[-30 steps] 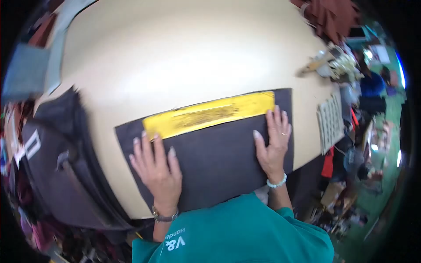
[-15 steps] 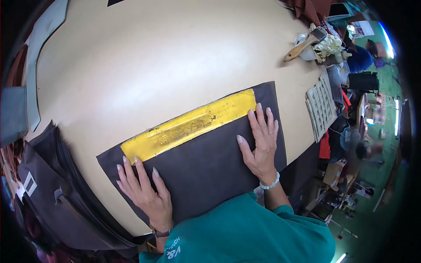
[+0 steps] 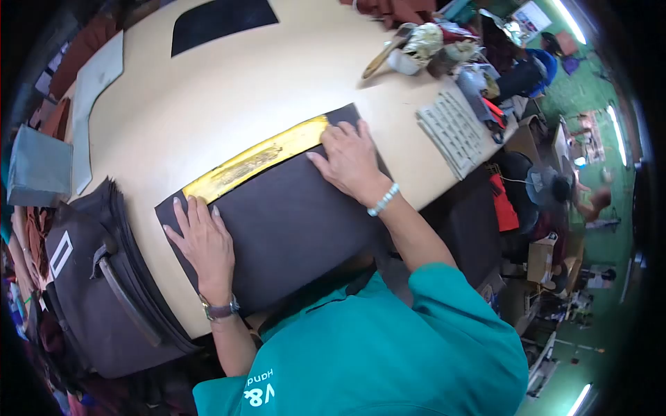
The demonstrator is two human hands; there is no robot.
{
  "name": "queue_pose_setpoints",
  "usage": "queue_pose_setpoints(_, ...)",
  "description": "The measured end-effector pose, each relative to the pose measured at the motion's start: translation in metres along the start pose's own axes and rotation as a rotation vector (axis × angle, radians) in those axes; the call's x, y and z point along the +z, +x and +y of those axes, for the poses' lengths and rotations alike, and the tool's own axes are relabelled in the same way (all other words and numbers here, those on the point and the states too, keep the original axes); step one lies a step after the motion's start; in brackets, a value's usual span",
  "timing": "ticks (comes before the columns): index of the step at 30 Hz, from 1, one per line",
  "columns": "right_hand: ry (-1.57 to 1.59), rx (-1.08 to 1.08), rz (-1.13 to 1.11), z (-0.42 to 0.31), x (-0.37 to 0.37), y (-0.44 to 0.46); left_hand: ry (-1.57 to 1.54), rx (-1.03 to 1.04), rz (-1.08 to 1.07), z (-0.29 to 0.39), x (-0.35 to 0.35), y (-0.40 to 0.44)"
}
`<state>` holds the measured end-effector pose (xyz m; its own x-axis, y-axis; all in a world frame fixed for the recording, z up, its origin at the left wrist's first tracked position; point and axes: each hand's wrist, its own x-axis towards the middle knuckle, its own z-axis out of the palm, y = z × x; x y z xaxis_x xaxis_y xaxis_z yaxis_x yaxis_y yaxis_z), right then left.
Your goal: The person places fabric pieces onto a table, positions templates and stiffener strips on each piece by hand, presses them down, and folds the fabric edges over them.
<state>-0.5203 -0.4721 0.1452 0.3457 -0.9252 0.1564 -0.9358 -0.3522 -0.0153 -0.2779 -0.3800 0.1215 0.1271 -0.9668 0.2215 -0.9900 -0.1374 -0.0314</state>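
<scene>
A dark brown sheet [image 3: 298,215], looking like leather or a similar material, lies on the table in front of me. Along its far edge rests a worn yellow strip [image 3: 291,142] with a dark, scuffed patch in its middle. My left hand [image 3: 207,243] is open and flat on the sheet, its fingertips at the strip's left end. At the right end, my right hand [image 3: 350,163] touches the strip and the sheet, fingers somewhat bent and thumb apart. Nothing shows gripped in either hand.
Stacked dark pieces [image 3: 125,277] hang over the table's left edge. A black piece [image 3: 222,24] lies at the far side. To the right are a wooden-handled brush [image 3: 380,61], a white cup [image 3: 404,62] and a printed calendar-like sheet [image 3: 454,132].
My view has shifted, showing more of the far black piece. My right hand's fingers, straighter before, are now bent over the strip's right end. My left hand stays at the left end.
</scene>
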Motion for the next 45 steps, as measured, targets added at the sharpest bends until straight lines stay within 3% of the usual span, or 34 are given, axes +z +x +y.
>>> queue_pose_setpoints(4, 0.371, 0.062, -0.104, 0.039, -0.009, 0.01, 0.12, 0.114, 0.045, 0.001, 0.0, 0.013)
queue_pose_setpoints(5, 0.438, 0.05, 0.074, 0.06, -0.001, 0.004, 0.146, 0.123, 0.043, 0.002, 0.003, 0.015)
queue_pose_setpoints(7, 0.308, 0.074, 0.323, 0.111, 0.012, -0.005, 0.198, 0.143, 0.029, 0.003, 0.007, 0.017)
queue_pose_setpoints(10, 0.254, 0.295, 0.457, 0.173, 0.006, -0.04, 0.166, 0.159, 0.068, 0.002, 0.014, 0.016)
queue_pose_setpoints(12, 0.15, 0.418, 0.458, 0.213, 0.004, -0.063, 0.141, 0.15, 0.06, 0.002, 0.012, 0.016)
queue_pose_setpoints(17, 0.26, 0.759, 0.435, 0.271, -0.015, -0.091, 0.12, 0.125, 0.018, 0.003, 0.01, 0.02)
queue_pose_setpoints(25, 0.322, 0.573, 0.353, 0.278, -0.013, -0.062, 0.101, 0.119, -0.038, 0.003, 0.008, 0.022)
queue_pose_setpoints(29, 0.252, 0.457, 0.308, 0.254, 0.003, -0.031, 0.184, 0.172, 0.031, -0.003, 0.016, 0.023)
queue_pose_setpoints(32, 0.233, 0.571, 0.149, 0.225, -0.003, -0.015, 0.169, 0.161, 0.02, -0.004, 0.018, 0.023)
queue_pose_setpoints(35, 0.064, 0.51, 0.204, 0.219, 0.012, -0.012, 0.138, 0.131, -0.054, -0.002, 0.014, 0.026)
queue_pose_setpoints(38, 0.097, 0.459, 0.322, 0.228, 0.018, -0.007, 0.146, 0.129, -0.073, 0.001, 0.008, 0.026)
queue_pose_setpoints(41, 0.196, 0.527, 0.091, 0.234, 0.014, -0.001, 0.166, 0.143, -0.071, -0.001, 0.009, 0.027)
queue_pose_setpoints(42, 0.202, 0.515, 0.149, 0.239, 0.017, 0.001, 0.165, 0.147, -0.067, -0.003, 0.011, 0.027)
queue_pose_setpoints(45, 0.477, 0.408, -0.119, 0.27, 0.01, 0.014, 0.16, 0.155, -0.061, -0.005, 0.014, 0.03)
